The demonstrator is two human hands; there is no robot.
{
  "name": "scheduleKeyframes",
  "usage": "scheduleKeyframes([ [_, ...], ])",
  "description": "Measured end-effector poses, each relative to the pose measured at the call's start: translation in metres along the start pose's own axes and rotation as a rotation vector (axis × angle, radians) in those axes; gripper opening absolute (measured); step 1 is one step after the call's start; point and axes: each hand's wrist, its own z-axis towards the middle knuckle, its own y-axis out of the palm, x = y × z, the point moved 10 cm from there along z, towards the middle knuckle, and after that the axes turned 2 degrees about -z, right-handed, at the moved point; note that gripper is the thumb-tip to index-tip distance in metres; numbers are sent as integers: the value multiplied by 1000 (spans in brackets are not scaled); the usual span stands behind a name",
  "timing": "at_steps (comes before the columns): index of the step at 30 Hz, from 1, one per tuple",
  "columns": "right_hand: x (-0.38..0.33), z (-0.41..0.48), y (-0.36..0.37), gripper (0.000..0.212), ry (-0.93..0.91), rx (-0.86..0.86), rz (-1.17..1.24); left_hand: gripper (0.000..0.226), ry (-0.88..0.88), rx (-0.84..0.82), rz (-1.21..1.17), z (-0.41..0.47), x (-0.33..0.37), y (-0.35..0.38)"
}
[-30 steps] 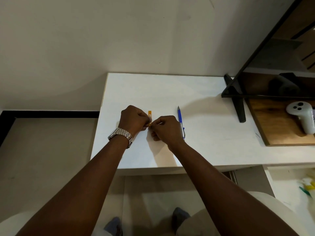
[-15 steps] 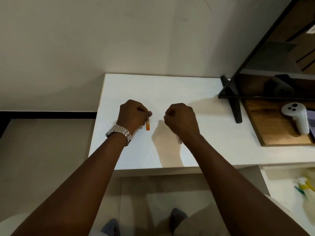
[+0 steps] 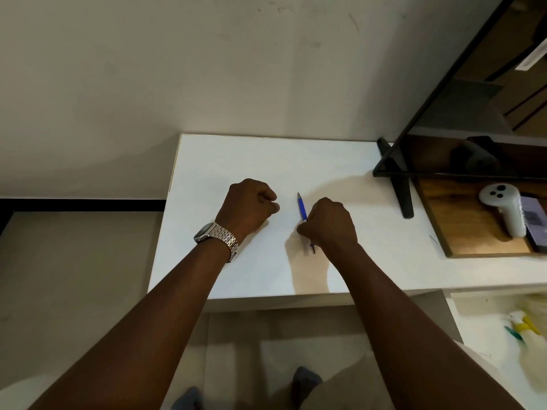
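Note:
A blue pen (image 3: 302, 207) lies on the white table (image 3: 296, 161), tip pointing away from me. My right hand (image 3: 327, 224) is curled over its middle and grips it; the tip and the clip end stick out on either side. My left hand (image 3: 248, 207), with a metal watch (image 3: 217, 236) on the wrist, is a closed fist just left of the pen. The small orange piece it held a moment ago is out of sight, and none lies on the table.
A black-framed monitor (image 3: 444, 84) stands at the right on a black foot (image 3: 399, 187). Beside it a wooden tray (image 3: 461, 232) carries a white controller (image 3: 503, 208) and a purple device (image 3: 535, 220). The wall runs behind the table, with floor to the left.
The hands parted from the orange piece. My right hand moved right and closed over the blue pen. My left fist closed fully, hiding the orange piece.

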Motion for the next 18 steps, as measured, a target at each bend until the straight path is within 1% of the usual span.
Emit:
scheduleKeyframes([
  [2,0,-1,-4,28,23,-10,-5,22,41,-48,51,-2,5,9],
  [4,-4,-1,-13,32,26,-41,9,32,141,-77,143,-6,15,18],
  [7,-16,-5,-32,34,5,-87,2,44,295,-79,315,-11,31,27],
  [9,-24,-10,-47,34,-25,-99,-42,46,369,-59,432,-14,40,30],
  [11,-31,-17,-57,32,-42,-128,-41,42,436,-7,488,-18,51,29],
  [14,-37,-27,-68,24,-57,-171,38,26,521,85,466,-24,68,21],
  [16,-37,-31,-77,19,-67,-195,171,20,525,115,432,-24,72,16],
  [18,-38,-33,-93,18,-118,-175,361,19,491,127,355,-21,71,10],
])
